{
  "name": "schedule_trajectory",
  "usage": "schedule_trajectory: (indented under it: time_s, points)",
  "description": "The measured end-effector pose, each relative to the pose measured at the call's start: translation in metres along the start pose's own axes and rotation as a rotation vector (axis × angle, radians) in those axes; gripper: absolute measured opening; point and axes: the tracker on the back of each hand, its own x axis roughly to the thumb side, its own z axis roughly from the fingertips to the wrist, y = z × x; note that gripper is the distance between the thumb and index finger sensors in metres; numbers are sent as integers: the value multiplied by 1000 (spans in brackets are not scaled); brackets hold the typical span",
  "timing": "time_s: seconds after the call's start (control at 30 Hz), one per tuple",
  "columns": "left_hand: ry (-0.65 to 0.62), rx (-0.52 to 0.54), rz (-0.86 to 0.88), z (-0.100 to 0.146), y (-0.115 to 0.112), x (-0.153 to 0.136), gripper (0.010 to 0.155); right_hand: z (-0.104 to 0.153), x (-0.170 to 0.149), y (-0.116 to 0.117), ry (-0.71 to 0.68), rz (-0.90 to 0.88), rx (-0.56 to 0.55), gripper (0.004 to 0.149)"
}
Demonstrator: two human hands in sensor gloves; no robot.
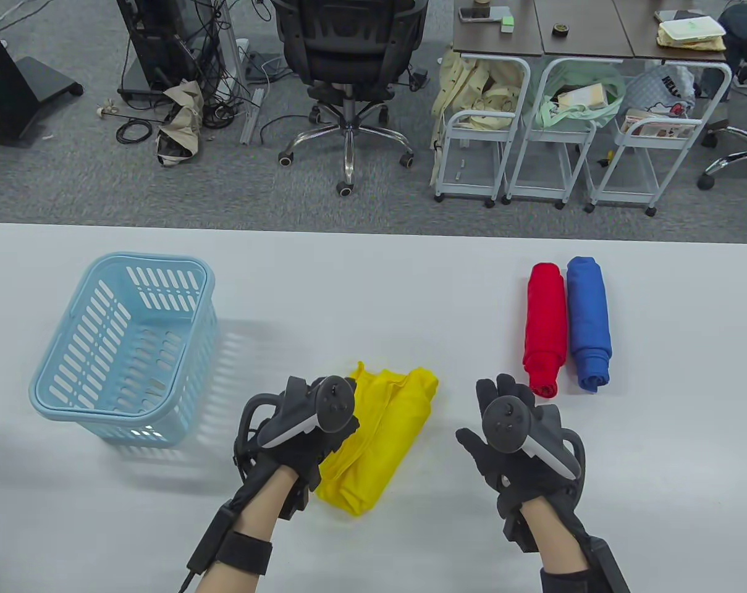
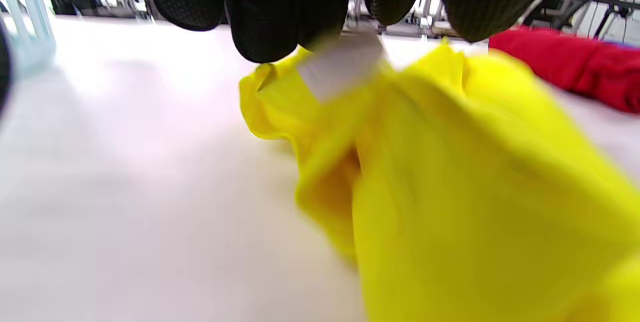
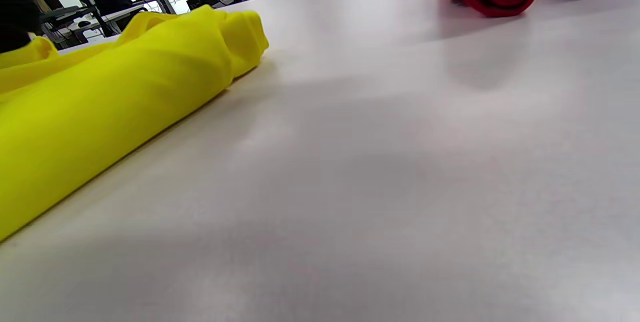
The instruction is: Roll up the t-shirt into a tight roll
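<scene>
Yellow t-shirt (image 1: 382, 438), loosely rolled, lies on the white worktop (image 1: 410, 296) between the hands, its long axis slanting from near the left wrist away toward the right.

The left hand (image 1: 299, 426) is nearer: it hangs over the roll's near left flank, fingers relaxed and gripping nothing that shows, though whether they touch the cloth I cannot tell. The right hand (image 1: 521, 432) hovers apart to the roll's right, fingers spread, holding nothing. The left wrist view alone shows the fingertips (image 2: 270, 36) just above the slack far end and a pale label; the right wrist view shows the roll's right flank lying flat. Beyond the right hand lie a red roll (image 1: 543, 327) and a blue roll (image 1: 589, 321); left of the left hand, a blue basket (image 1: 126, 346).
</scene>
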Motion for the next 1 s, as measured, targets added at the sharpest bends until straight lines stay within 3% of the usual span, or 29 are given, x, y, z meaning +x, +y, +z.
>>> schedule_trajectory:
  time_s: [0.1, 0.13, 0.2, 0.3, 0.37, 0.47, 0.53, 0.63, 0.7, 0.77, 0.87, 0.93, 1.0]
  points:
    - [-13, -107, 19, -4, -38, -2, 67, -3, 9, 10, -23, 29, 36, 79]
    - [-30, -115, -25, -1, -39, 1, 67, -3, 13, 13, -35, 32, 51, 77]
    - [-73, -42, -138, 6, -31, 12, 62, -3, 26, 20, -88, 34, 95, 75]
    - [-202, -45, 3, 13, -23, 20, 54, 1, 42, 27, -137, 80, 104, 77]
    - [-197, 22, 135, 18, -15, 16, 50, 3, 50, 32, -152, 117, 101, 79]
    - [-149, 156, 12, 23, -6, 8, 50, 3, 58, 38, -156, 160, 106, 82]
    - [-155, 110, -23, 21, -13, 10, 56, 1, 60, 45, -139, 195, 121, 86]
    - [-212, -126, -44, 8, -40, 24, 73, -4, 59, 53, -116, 242, 147, 90]
    - [-182, -206, -144, -1, -58, 30, 77, -5, 57, 51, -105, 224, 142, 88]
    - [-181, -204, -208, -3, -55, 28, 78, -4, 50, 44, -66, 234, 115, 84]
    - [-124, -199, -149, -5, -49, 14, 76, -4, 23, 24, 124, 289, 55, 79]
    - [-88, -186, -112, -5, -43, -1, 74, -5, -2, 13, 279, 337, 72, 76]
    - [-54, -162, -106, -3, -37, -12, 70, -4, -16, 5, 298, 237, 65, 72]
